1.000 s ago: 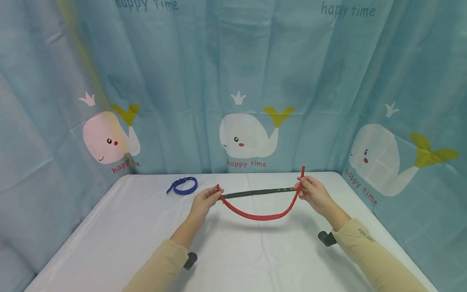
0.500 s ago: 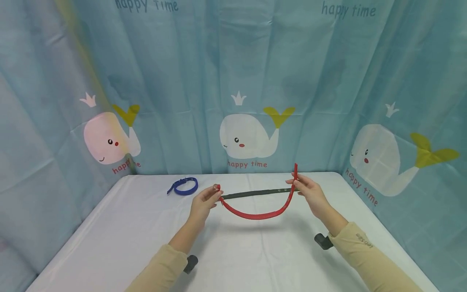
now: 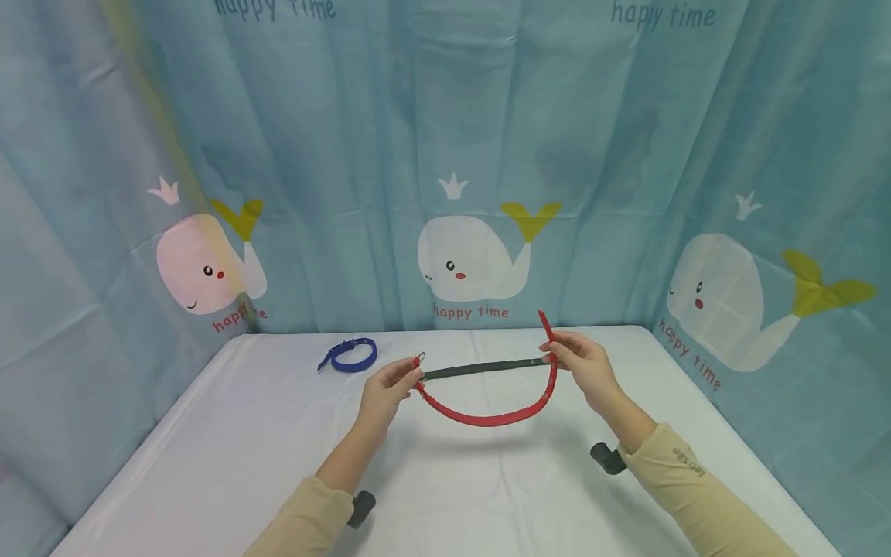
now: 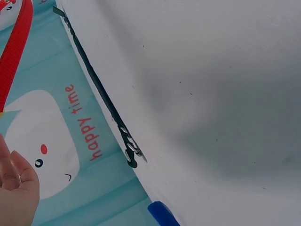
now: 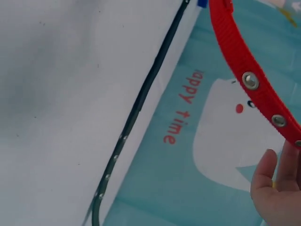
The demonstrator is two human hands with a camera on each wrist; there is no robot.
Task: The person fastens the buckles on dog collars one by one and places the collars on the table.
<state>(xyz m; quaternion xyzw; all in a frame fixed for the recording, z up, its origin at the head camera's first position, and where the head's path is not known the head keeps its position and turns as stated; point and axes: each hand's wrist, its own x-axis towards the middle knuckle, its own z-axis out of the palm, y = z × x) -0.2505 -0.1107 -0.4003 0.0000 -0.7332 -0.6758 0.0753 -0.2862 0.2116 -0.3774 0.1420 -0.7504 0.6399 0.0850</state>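
A red collar (image 3: 487,422) with metal eyelets hangs in a downward curve between my two hands above the table. My left hand (image 3: 379,398) pinches its buckle end, where a bit of metal shows. Near the other end, my right hand (image 3: 588,367) pinches the strap, and the tip pokes up beyond the fingers, leaning left. Eyelets show clearly on the red strap in the right wrist view. Behind it, a dark green collar (image 3: 483,367) lies stretched out straight on the table; my hands cover its ends in the head view. Its buckle (image 4: 131,148) shows in the left wrist view.
A blue collar (image 3: 355,367), fastened into a loop, lies at the back left of the white-covered table (image 3: 230,441). Pale blue curtains (image 3: 348,155) with whale prints stand around the back and sides. A black device (image 3: 608,458) sits at my right wrist.
My right hand has moved left with the strap end, so the ends are closer together and the red collar sags slightly lower. Its tip now tilts left. My left hand has barely moved.
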